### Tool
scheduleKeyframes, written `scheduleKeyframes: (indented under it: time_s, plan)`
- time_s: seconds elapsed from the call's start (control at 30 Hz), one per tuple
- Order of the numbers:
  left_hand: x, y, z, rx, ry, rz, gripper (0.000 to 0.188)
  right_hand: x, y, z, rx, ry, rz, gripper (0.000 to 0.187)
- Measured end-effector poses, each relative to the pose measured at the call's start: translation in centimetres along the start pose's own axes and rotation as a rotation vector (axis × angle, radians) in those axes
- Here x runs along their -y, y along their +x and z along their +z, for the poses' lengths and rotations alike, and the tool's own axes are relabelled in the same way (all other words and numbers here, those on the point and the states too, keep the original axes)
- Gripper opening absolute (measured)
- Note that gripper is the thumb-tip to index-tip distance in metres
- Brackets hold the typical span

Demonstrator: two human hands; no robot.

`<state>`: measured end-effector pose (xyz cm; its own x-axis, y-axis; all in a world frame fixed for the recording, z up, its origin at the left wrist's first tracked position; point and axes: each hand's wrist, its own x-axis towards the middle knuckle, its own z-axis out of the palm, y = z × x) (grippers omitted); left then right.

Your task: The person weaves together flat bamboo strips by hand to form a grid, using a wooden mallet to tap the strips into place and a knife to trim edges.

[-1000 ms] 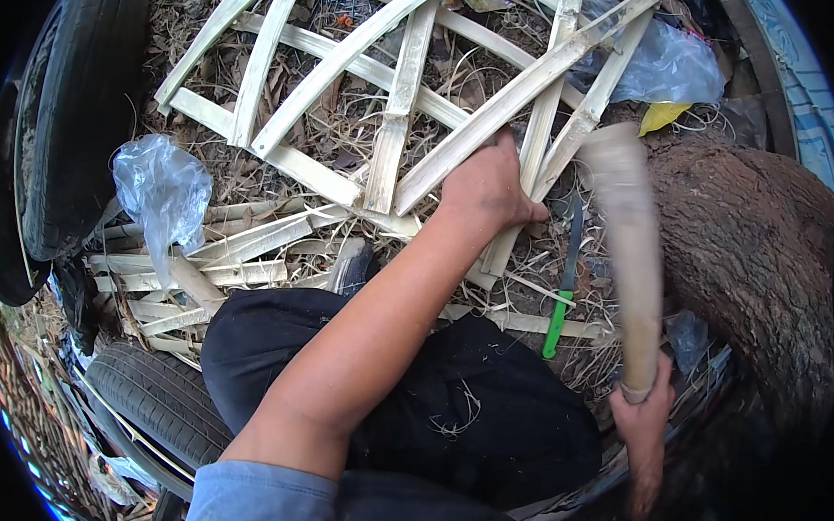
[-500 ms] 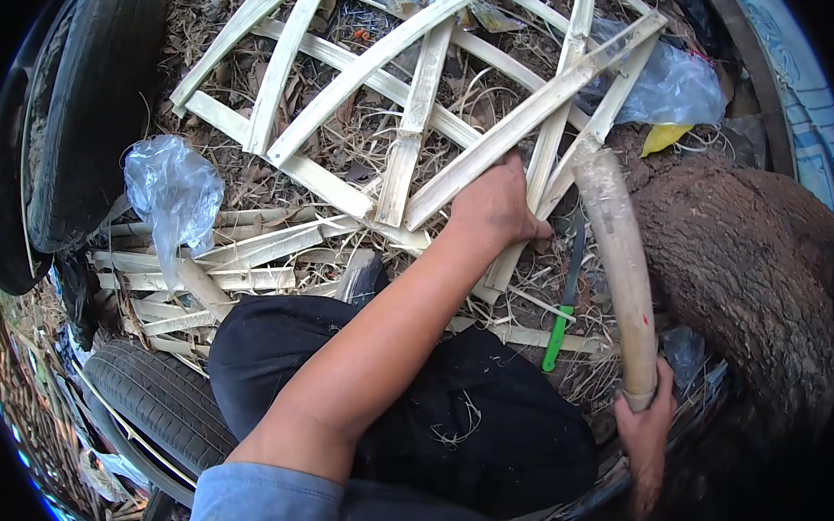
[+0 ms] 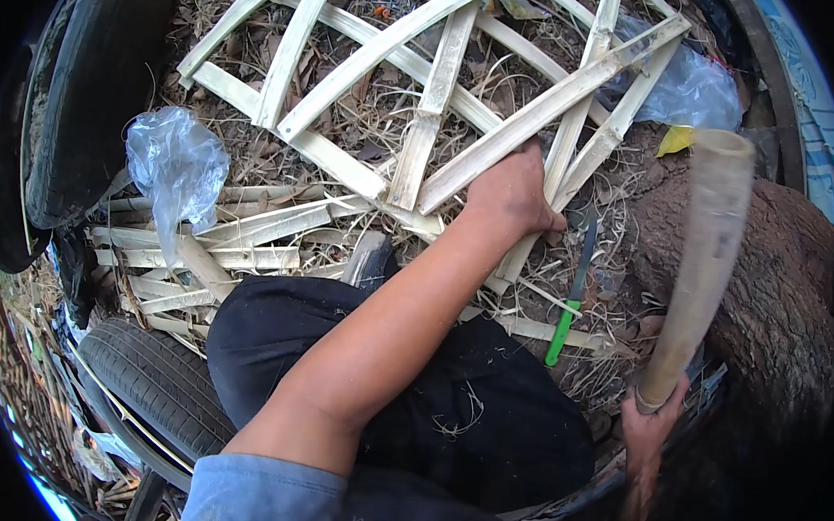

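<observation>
- Head view: right hand (image 3: 652,422), nearest at lower right, wrapped around the butt of a pale rod (image 3: 697,275); wrist below, forearm lost in shadow.
- Rod: long axis steep, slightly bowed; far end points away from the person and leans right, in line of sight over a rough-barked log (image 3: 774,279). Surface blurred.
- Left arm: enters from lower left, crosses diagonally above the dark-clad leg (image 3: 290,334), nearly straight.
- Green-handled knife (image 3: 561,332): on the littered ground between the hands, blade pointing away.
- Left hand (image 3: 510,192): at the near side of a slatted lattice (image 3: 559,110), thumb out to the right, fingers hidden under a slat; cannot tell whether clasped.
- That slat: long axis lower left to upper right; lattice spreads beyond the hand.
</observation>
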<state>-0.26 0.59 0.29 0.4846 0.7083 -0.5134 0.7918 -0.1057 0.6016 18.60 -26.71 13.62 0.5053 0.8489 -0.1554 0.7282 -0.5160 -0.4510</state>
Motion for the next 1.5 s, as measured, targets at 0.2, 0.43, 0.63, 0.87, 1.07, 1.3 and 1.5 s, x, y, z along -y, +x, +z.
scheduleKeyframes:
  time_s: [0.2,0.43,0.63,0.87,1.07,1.3,1.5]
  plan:
    - [0.1,-0.1,0.4,0.046,-0.024,-0.006,0.117,-1.2,-0.5,-0.1,0.103,-0.064,0.027,0.062]
    - [0.1,-0.4,0.8,0.077,0.019,-0.027,0.124,-0.9,-1.1,-0.2,0.122,-0.042,0.066,0.066]
    - [-0.3,-0.4,0.2,0.044,0.046,-0.016,0.122,-1.3,-1.0,-0.3,0.178,-0.135,-0.015,0.067]
    - [-0.1,-0.1,-0.2,0.071,-0.022,-0.030,0.117,0.8,0.6,-0.5,-0.026,-0.015,-0.021,0.058]
    - [0.7,-0.5,2.6,-0.228,0.113,0.032,0.126,-0.6,1.1,0.6,0.092,-0.118,0.026,0.059]
    - [0.1,-0.5,1.4,-0.048,0.009,-0.001,0.118,-0.4,-0.1,0.8,0.039,-0.143,-0.010,0.060]
    - [0.6,-1.1,2.1,-0.043,-0.001,0.000,0.119,-1.3,-0.1,0.9,0.221,-0.188,0.000,0.063]
